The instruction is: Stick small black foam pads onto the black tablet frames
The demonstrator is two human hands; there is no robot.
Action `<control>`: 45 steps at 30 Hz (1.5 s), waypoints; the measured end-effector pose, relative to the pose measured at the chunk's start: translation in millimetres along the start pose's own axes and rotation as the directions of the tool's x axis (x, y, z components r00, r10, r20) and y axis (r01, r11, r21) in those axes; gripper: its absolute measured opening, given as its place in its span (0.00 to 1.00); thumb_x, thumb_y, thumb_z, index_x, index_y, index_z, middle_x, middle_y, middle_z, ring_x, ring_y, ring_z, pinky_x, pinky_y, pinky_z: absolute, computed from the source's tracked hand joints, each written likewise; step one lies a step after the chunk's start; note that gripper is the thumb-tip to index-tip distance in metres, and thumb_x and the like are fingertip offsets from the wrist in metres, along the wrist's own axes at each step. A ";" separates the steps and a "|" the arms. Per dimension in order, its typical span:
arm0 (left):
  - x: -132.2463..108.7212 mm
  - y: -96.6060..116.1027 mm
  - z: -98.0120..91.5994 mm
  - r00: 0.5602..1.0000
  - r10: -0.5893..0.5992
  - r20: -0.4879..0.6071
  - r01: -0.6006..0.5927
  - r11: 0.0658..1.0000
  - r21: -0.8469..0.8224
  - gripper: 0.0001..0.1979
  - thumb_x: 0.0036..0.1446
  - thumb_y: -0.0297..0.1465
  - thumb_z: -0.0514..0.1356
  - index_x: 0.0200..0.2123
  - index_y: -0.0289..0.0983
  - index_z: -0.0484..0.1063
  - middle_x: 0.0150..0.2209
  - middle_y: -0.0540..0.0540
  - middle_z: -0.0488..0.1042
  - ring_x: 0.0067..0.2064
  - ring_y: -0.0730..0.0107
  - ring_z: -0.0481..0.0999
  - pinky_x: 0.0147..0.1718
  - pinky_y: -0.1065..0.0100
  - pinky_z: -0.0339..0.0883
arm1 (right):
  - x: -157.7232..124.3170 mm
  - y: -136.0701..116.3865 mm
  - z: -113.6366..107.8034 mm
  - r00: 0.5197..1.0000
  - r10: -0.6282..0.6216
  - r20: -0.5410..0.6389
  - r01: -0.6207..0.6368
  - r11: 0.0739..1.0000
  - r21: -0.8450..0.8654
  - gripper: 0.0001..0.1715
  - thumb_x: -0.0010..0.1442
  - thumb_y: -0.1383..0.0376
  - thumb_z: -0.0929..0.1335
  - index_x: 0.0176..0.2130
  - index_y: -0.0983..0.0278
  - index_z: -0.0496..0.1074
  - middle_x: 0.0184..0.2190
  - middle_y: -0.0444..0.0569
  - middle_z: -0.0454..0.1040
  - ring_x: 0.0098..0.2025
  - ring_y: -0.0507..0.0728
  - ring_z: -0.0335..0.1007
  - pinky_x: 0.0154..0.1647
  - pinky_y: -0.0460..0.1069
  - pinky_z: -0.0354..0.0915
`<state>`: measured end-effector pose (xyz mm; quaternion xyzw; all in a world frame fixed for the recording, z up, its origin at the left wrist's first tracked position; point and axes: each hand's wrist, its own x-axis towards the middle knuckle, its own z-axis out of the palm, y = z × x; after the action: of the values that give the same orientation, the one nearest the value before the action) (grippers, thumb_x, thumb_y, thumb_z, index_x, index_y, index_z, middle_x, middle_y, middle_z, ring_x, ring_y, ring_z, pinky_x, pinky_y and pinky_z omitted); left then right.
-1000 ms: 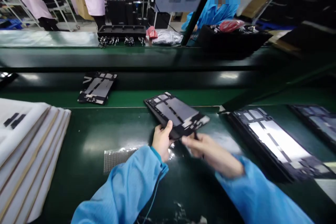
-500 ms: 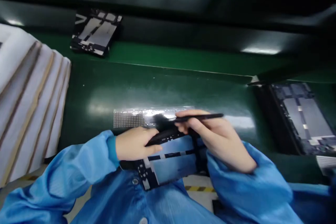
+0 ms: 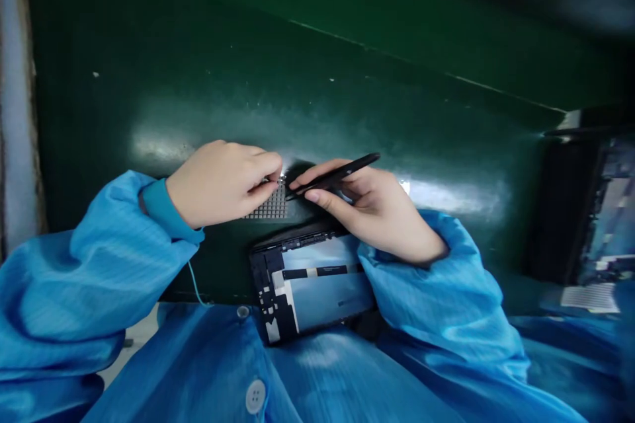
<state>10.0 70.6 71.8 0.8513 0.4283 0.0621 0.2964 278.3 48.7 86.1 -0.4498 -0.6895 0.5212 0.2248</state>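
Observation:
An open tablet back (image 3: 310, 284), black-framed with grey panels, lies at the near edge of the dark green mat (image 3: 208, 86), propped against my blue coat. My left hand (image 3: 223, 180) is closed, its fingertips pinching the edge of a small dotted sheet (image 3: 272, 205) on the mat. My right hand (image 3: 372, 208) holds black tweezers (image 3: 337, 174), tips pointing left at the same sheet, just beside my left fingertips. My right forearm crosses the tablet's right end.
More open tablets in a dark tray (image 3: 602, 211) sit at the far right. A pale stack edge (image 3: 17, 99) runs down the left border. The green belt (image 3: 446, 26) lies beyond the mat.
The view tipped further down. The tablet went from my hands to resting at the mat's edge against my coat. My left hand let it go and moved to the dotted sheet; the tweezers followed.

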 end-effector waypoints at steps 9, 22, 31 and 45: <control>0.5 -6.3 3.1 0.998 0.058 -0.019 -0.058 0.998 0.017 0.12 0.71 0.41 0.58 0.40 0.40 0.76 0.28 0.53 0.65 0.29 0.69 0.71 0.40 0.67 0.61 | 2.5 -3.6 -3.4 0.999 0.038 -0.014 -0.037 0.998 0.058 0.06 0.75 0.58 0.77 0.48 0.57 0.87 0.50 0.46 0.92 0.55 0.62 0.90 0.64 0.57 0.83; -0.1 -2.3 7.6 0.995 0.024 -0.096 -0.025 1.000 -0.011 0.11 0.66 0.42 0.62 0.39 0.40 0.77 0.28 0.53 0.68 0.33 0.65 0.78 0.44 0.61 0.69 | -104.6 -17.8 123.4 0.759 0.098 -0.643 0.008 0.987 0.159 0.08 0.78 0.66 0.71 0.53 0.52 0.78 0.47 0.50 0.89 0.51 0.63 0.90 0.58 0.66 0.87; -0.5 8.1 -0.2 0.999 -0.046 0.002 0.046 0.999 0.020 0.15 0.75 0.39 0.59 0.45 0.34 0.79 0.32 0.53 0.68 0.43 0.64 0.81 0.58 0.44 0.72 | -98.9 -14.3 122.6 0.779 0.059 -0.625 0.028 0.991 0.128 0.13 0.77 0.70 0.71 0.55 0.52 0.79 0.49 0.51 0.90 0.53 0.62 0.89 0.58 0.64 0.85; -1.4 1.2 -0.8 0.995 0.097 0.027 -0.100 0.985 0.143 0.20 0.76 0.43 0.51 0.45 0.50 0.84 0.40 0.48 0.83 0.33 0.64 0.77 0.30 0.60 0.55 | -27.8 0.8 26.7 0.974 -0.029 -0.223 0.033 0.999 0.017 0.07 0.77 0.61 0.76 0.52 0.59 0.84 0.52 0.50 0.90 0.57 0.60 0.89 0.65 0.58 0.83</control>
<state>9.6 69.4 73.3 0.8913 0.3860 0.0370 0.2349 271.6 11.2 80.3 -0.4922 -0.6617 0.4709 0.3132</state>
